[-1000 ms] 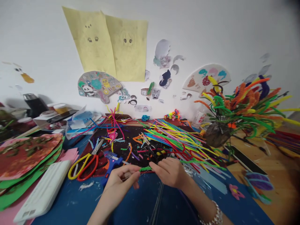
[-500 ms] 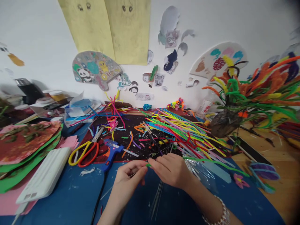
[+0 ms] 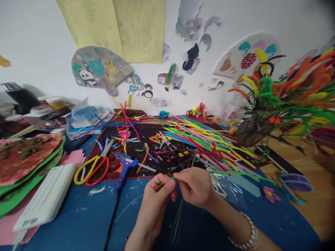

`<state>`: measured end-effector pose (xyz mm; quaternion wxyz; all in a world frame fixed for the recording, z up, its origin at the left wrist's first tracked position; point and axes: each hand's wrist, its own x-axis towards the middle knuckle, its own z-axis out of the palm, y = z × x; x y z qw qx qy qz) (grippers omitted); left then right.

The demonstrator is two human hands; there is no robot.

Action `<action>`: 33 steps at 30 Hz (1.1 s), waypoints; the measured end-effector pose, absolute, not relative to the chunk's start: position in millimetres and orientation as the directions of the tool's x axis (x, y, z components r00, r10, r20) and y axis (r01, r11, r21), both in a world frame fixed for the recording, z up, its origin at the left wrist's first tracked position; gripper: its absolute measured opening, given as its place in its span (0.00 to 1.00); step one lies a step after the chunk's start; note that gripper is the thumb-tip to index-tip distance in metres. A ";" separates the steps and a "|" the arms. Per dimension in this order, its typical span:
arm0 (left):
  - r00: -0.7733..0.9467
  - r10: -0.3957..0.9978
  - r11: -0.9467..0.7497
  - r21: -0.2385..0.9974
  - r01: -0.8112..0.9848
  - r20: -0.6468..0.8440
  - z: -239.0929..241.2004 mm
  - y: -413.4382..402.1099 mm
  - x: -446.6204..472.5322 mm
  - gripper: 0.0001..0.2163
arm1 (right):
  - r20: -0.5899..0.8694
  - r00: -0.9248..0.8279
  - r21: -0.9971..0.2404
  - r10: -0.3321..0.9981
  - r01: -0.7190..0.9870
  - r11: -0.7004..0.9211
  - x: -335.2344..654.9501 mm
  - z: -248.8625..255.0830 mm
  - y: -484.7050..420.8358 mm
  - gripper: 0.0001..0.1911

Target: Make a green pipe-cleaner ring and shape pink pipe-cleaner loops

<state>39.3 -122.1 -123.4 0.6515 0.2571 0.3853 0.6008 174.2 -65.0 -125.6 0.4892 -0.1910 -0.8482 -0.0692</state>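
Note:
My left hand [image 3: 159, 197] is closed in a pinch on a thin wire [image 3: 128, 206], which trails out toward the lower left. Thumb and fingertips of my right hand [image 3: 196, 186] pinch a green pipe cleaner [image 3: 173, 178], a short bit of which shows between both hands, against the wire. Behind my right wrist a long green length [image 3: 246, 173] runs off to the right; whether it is the same piece is hidden. Below my hands, several loose thin wires [image 3: 178, 223] lie on the blue tabletop [image 3: 146, 230].
Left of my hands lie a blue glue gun [image 3: 127, 169], scissors [image 3: 104, 162] and a white power bank [image 3: 48, 197]. Beyond, a pile of coloured pipe cleaners [image 3: 201, 136] covers a dark mat. At right stand a vase of pipe-cleaner stems [image 3: 252, 130] and a phone [image 3: 278, 160].
Both hands have shifted slightly right in the view, still pinched together at the green bit. More of the wire shows at lower left. The camera view has tilted a little downward.

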 end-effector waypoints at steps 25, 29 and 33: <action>0.034 0.986 0.160 0.843 -0.514 -0.166 -124.2 -129.4 27.0 0.06 | 0.826 -0.538 0.062 0.169 0.383 0.922 185.6 -112.2 -68.9 0.04; -0.056 0.996 0.038 0.913 -0.407 -0.066 -124.9 -130.0 29.4 0.04 | 0.815 -0.566 0.145 0.125 0.407 0.902 189.0 -111.5 -71.7 0.07; -0.160 0.980 -0.150 0.965 -0.215 0.117 -125.8 -127.5 32.0 0.03 | 0.756 -0.643 0.260 0.120 0.464 0.847 195.3 -98.5 -77.7 0.08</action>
